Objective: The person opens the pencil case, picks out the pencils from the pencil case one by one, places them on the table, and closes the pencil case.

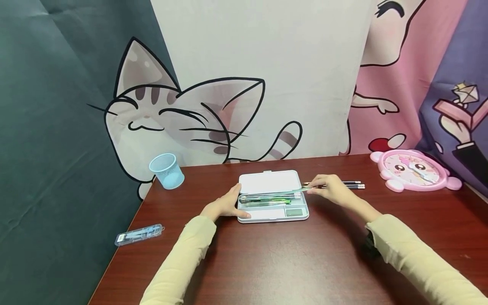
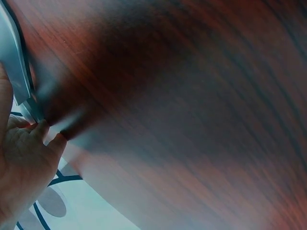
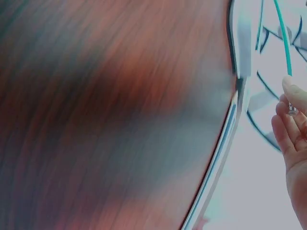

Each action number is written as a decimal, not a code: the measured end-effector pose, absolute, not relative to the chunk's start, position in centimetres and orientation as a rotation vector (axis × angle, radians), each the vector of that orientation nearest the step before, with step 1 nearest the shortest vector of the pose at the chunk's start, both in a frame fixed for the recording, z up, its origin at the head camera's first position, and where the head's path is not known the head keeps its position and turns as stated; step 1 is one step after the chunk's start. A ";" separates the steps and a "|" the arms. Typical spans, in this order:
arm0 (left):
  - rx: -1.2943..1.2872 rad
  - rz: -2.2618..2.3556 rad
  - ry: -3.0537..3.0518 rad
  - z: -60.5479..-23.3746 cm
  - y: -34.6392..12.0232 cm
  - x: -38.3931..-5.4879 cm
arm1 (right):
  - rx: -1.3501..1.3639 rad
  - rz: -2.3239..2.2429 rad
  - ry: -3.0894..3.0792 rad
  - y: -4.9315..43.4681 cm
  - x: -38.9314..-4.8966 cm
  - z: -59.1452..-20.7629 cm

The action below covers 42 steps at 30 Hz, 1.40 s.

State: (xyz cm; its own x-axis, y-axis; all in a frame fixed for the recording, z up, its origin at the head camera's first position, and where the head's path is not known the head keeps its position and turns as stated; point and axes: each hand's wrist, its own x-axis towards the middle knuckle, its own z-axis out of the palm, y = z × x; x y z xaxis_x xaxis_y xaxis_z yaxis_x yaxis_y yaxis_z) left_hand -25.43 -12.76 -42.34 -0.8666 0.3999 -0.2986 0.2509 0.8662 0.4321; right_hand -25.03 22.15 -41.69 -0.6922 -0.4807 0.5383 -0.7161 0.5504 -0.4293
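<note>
An open white pencil case [image 1: 267, 214] lies on the table, its lid [image 1: 270, 182] tipped back. Inside it are several pencils, a green pen [image 1: 267, 203] and a grey-green eraser [image 1: 294, 212]. My left hand [image 1: 225, 204] rests against the left side of the case, thumb at the front corner and fingers extended by the lid. My right hand [image 1: 331, 189] pinches a thin green pencil [image 3: 286, 48] by its silver-tipped end, slanting over the right part of the case. Behind that hand, several dark pencils [image 1: 354, 186] with white ends lie on the table.
A light blue mesh cup [image 1: 167, 171] stands at the back left. Near the left edge lies a clear blue plastic case [image 1: 139, 234]. A pink animal-faced clock [image 1: 415, 169] sits at the back right. The wooden table [image 1: 274, 262] meets a cartoon-printed curtain.
</note>
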 end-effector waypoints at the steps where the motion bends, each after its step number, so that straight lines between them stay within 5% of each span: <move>1: 0.481 0.544 2.656 -42.4 -12.8 -25.4 | 0.968 0.893 -2.426 22.9 -25.0 -41.6; 18: 0.496 0.515 2.661 -41.8 -12.9 -25.8 | 0.707 0.680 -2.438 34.1 -23.7 -43.5; 42: 0.481 0.518 2.657 -42.1 -12.7 -25.5 | 0.561 0.649 -2.636 31.6 -24.7 -43.2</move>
